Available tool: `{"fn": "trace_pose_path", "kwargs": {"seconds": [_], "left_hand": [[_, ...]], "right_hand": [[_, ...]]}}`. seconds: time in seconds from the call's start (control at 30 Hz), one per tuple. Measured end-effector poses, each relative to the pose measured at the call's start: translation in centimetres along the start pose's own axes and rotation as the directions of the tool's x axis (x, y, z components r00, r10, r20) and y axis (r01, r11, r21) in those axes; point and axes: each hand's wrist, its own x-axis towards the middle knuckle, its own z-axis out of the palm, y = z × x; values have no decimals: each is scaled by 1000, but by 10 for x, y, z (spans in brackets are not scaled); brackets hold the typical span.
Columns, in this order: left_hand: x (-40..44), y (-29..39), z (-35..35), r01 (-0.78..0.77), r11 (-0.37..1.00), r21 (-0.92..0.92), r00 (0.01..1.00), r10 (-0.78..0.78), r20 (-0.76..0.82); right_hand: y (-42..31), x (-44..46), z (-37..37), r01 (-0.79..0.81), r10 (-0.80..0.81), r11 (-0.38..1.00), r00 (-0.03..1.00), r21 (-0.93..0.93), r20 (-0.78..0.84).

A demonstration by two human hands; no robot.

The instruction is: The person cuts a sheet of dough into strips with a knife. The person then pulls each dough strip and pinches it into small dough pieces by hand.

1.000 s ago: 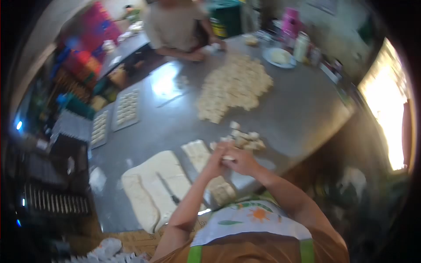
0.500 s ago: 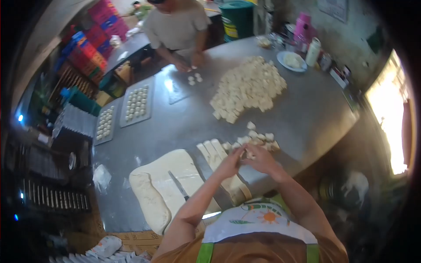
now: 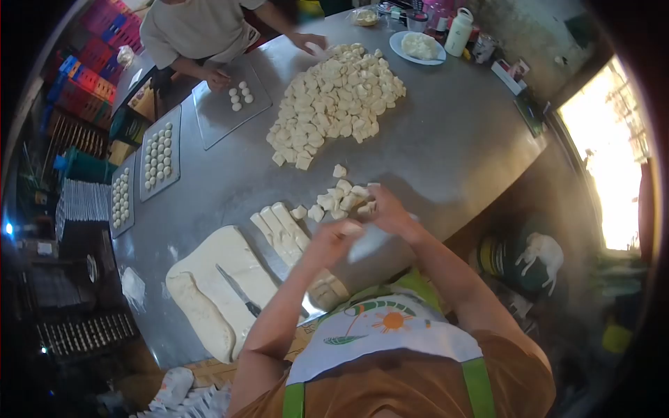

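Note:
My left hand point(image 3: 327, 245) is closed around a pale dough piece point(image 3: 352, 228), above the near side of the table. To its right, my right hand point(image 3: 390, 212) curls at the edge of a small heap of cut dough pieces point(image 3: 338, 198), with dough at its fingertips; its grip is partly hidden. Dough strips point(image 3: 282, 233) lie just left of the heap. Further left is a large dough slab point(image 3: 226, 261), rolled over along its left edge, with a knife point(image 3: 238, 289) resting on it. A short dough block point(image 3: 327, 289) sits by my left forearm.
A large mound of dough pieces point(image 3: 334, 97) covers the table's middle. Across from me, a co-worker point(image 3: 198, 35) has one hand over a tray point(image 3: 230, 122) with several dough balls. Two fuller trays point(image 3: 160, 160) stand left. A plate point(image 3: 418, 59) and bottle point(image 3: 458, 33) are back right.
My hands have separated from their earlier position together at the small heap; the left now holds a dough piece. The co-worker's hand has reached toward the large mound. My view has shifted right.

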Motion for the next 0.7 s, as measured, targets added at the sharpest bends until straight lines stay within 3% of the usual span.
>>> {"fn": "trace_pose_path", "kwargs": {"seconds": [0.07, 0.1, 0.2, 0.33, 0.37, 0.4, 0.43, 0.47, 0.5, 0.53, 0.57, 0.6, 0.7], "left_hand": [[6, -40, -31, 266, 929, 257, 929, -176, -326], [6, -56, -30, 279, 925, 259, 926, -189, -326], [0, -101, -22, 514, 596, 617, 849, -249, -466], [66, -140, -13, 604, 580, 547, 796, -421, -434], [80, -139, -12, 519, 726, 452, 853, -405, -330], [95, -136, -19, 418, 845, 333, 905, -357, -229], [114, -123, -34, 357, 889, 288, 929, -304, -212], [127, -108, -47, 296, 925, 236, 948, -256, -189], [135, -102, -57, 180, 977, 112, 954, -146, -262], [137, -97, -66, 119, 992, 45, 945, -99, -310], [138, -92, -75, 51, 999, -15, 933, -53, -357], [131, -84, -83, 82, 997, -12, 918, -80, -389], [93, -84, -98, 141, 990, -7, 874, -128, -469]], "right_hand": [[0, -7, -16, 266, -249, 904, 964, 334, -94], [16, -11, -13, 261, -246, 901, 965, 346, -88], [82, -12, -2, -64, 55, 996, 989, -62, -137], [53, 36, 22, -25, 21, 993, 999, -111, -34], [44, 52, 25, -19, 16, 994, 1000, -108, -27], [34, 82, 19, -11, 25, 987, 996, -163, 81], [28, 112, 9, 5, 35, 976, 983, -220, 180], [21, 125, -4, 29, -22, 987, 999, -161, 42], [15, 138, -16, 60, -71, 992, 993, -109, -98], [23, 159, -20, 227, -262, 964, 901, -139, -346], [33, 173, -20, 373, -422, 905, 719, -205, -553], [30, 173, -24, 370, -417, 907, 732, -201, -539], [12, 157, -34, 419, -352, 904, 615, -85, -706]]}}
